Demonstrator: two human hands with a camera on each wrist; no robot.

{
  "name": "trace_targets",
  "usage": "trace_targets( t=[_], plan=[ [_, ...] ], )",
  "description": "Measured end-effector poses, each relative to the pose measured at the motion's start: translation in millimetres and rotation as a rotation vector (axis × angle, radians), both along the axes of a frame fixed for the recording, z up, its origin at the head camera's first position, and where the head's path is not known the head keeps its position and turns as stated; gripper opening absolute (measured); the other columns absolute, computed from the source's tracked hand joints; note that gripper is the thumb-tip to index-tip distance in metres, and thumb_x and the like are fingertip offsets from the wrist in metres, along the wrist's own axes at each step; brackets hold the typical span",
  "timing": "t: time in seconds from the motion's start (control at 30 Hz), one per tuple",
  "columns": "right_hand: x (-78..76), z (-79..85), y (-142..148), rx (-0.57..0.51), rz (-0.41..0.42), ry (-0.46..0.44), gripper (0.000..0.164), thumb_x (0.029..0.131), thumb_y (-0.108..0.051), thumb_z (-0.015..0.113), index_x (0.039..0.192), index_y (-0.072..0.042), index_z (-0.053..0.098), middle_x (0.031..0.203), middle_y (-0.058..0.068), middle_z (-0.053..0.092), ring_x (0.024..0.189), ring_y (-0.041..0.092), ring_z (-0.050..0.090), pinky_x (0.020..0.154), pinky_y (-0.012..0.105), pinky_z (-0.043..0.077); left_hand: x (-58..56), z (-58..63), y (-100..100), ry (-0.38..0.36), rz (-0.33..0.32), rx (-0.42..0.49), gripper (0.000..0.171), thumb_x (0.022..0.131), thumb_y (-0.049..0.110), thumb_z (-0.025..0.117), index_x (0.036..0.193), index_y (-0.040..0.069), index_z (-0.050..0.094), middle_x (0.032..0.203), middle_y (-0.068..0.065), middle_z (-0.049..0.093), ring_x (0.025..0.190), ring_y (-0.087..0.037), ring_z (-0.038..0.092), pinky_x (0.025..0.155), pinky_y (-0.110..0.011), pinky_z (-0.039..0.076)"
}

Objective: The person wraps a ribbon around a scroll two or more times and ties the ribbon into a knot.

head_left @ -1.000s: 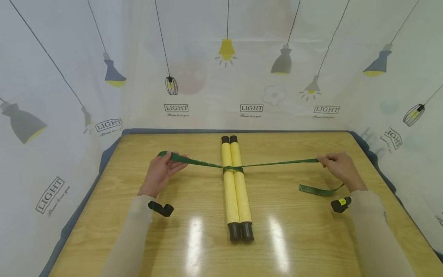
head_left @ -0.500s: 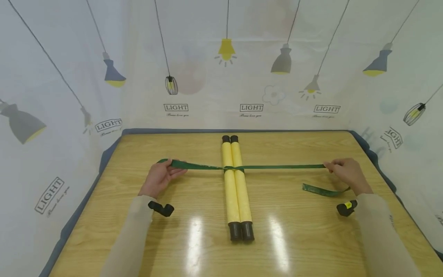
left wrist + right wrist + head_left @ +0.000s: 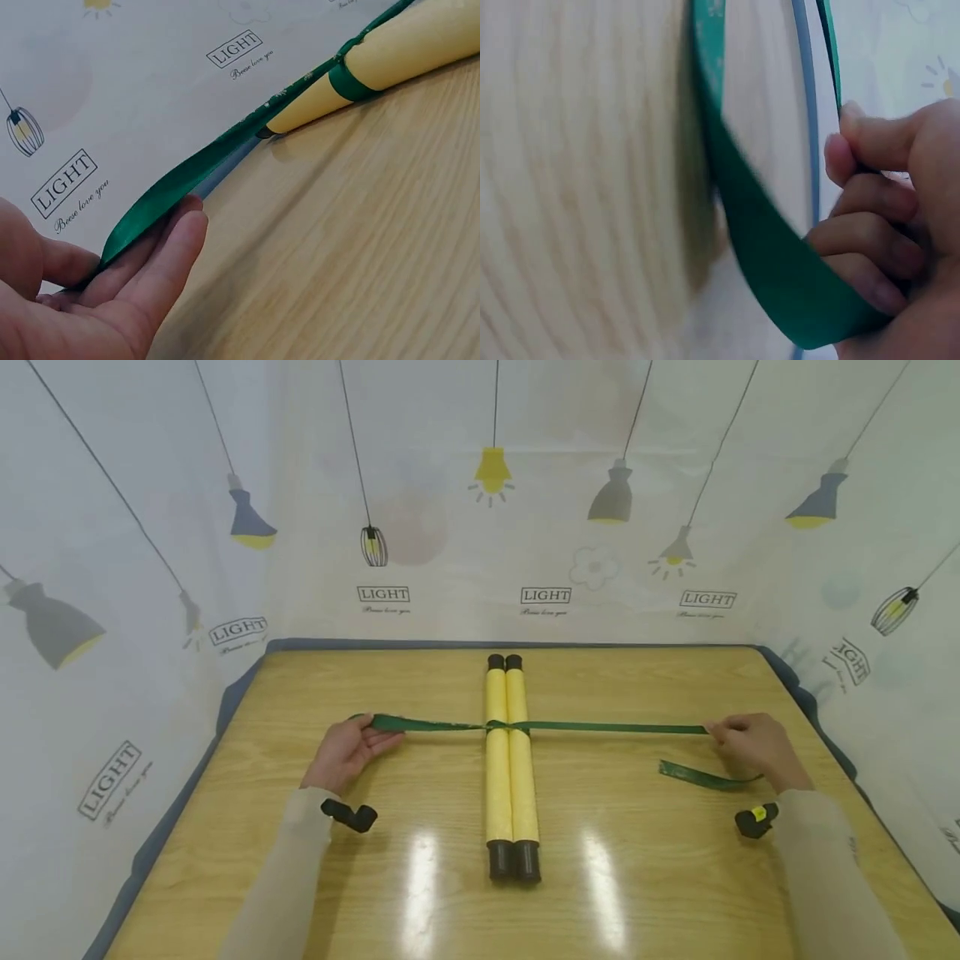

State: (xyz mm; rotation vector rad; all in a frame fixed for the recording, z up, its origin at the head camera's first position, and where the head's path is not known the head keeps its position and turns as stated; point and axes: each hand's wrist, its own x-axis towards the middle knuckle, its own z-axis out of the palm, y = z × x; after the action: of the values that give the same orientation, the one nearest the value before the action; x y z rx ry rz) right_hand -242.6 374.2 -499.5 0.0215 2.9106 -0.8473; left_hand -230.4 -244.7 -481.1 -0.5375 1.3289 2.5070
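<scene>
Two yellow sticks (image 3: 498, 785) with black end caps lie side by side on the table. A green ribbon (image 3: 615, 727) circles both near their middle and crosses on top. On the left, my left hand (image 3: 348, 752) pinches one stretch of the ribbon between thumb and fingers, the other fingers extended. In the left wrist view the ribbon (image 3: 161, 199) twists from the thumb up to the sticks (image 3: 412, 52). My right hand (image 3: 761, 747) pinches the other stretch with thumb and forefinger, its remaining fingers curled. The right wrist view shows a loose ribbon tail (image 3: 772, 262) hanging below that hand.
The wooden table (image 3: 615, 818) has a blue-grey edge along its back and sides. Behind it stands a pale cloth wall (image 3: 465, 552) printed with lamps. Small black wrist cameras sit at both cuffs.
Both hands have come slightly lower, and my right hand has moved outward, drawing its ribbon stretch longer. The near ends of the sticks have swung a little left.
</scene>
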Motion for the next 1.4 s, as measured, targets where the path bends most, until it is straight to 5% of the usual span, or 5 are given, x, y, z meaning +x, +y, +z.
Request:
trace_targets(
  t=[0.33,0.6,0.83,1.0,1.4],
  plan=[
    [1.7,32.2,25,0.076,-0.028,0.205,0.06,0.09,-0.06,0.06,0.106,-0.002,0.07,0.1,0.024,0.066,0.079,0.033,0.059,0.061,0.045,0.048,8.4,15.2,-33,0.148,0.09,-0.153,0.045,0.108,0.024,0.039,0.14,-0.007,0.044,0.098,-0.01,0.071,0.099,-0.025,0.069,0.102,-0.043,0.041],
    [-4.5,55.8,50,0.15,-0.037,0.34,0.049,0.099,-0.043,0.056,0.118,0.002,0.066,0.087,0.023,0.065,0.058,0.031,0.053,0.053,0.043,0.042,11.5,8.3,-48,0.114,0.005,-0.718,0.052,0.106,0.031,0.044,0.139,-0.008,0.05,0.115,-0.023,0.064,0.103,-0.029,0.067,0.09,-0.04,0.052],
    [-7.2,46.7,55,0.147,-0.04,0.2,0.063,0.103,-0.043,0.043,0.134,0.01,0.051,0.135,0.044,0.038,0.122,0.063,0.029,0.1,0.074,0.02,13.9,2.9,-46,0.132,-0.071,-1.148,0.05,0.103,0.035,0.051,0.138,-0.001,0.057,0.128,-0.022,0.059,0.101,-0.032,0.064,0.083,-0.041,0.054],
    [-3.5,33.7,44,0.101,-0.031,0.186,0.06,0.103,-0.041,0.043,0.131,0.011,0.053,0.127,0.039,0.048,0.109,0.054,0.047,0.081,0.065,0.042,14.6,10.9,-30,0.283,0.021,-1.442,0.044,0.098,0.03,0.061,0.123,-0.007,0.063,0.118,-0.027,0.059,0.106,-0.041,0.05,0.093,-0.051,0.037],
    [-14.8,23.9,-2,0.093,-0.002,-0.017,0.068,0.101,-0.054,0.041,0.107,0.009,0.067,0.094,0.02,0.068,0.084,0.036,0.062,0.066,0.047,0.049,6.9,12.4,46,0.196,-0.37,-1.383,0.059,0.098,0.055,0.05,0.058,0.012,0.049,0.051,0.003,0.041,0.042,-0.011,0.029,0.042,-0.024,0.029]
  ],
)
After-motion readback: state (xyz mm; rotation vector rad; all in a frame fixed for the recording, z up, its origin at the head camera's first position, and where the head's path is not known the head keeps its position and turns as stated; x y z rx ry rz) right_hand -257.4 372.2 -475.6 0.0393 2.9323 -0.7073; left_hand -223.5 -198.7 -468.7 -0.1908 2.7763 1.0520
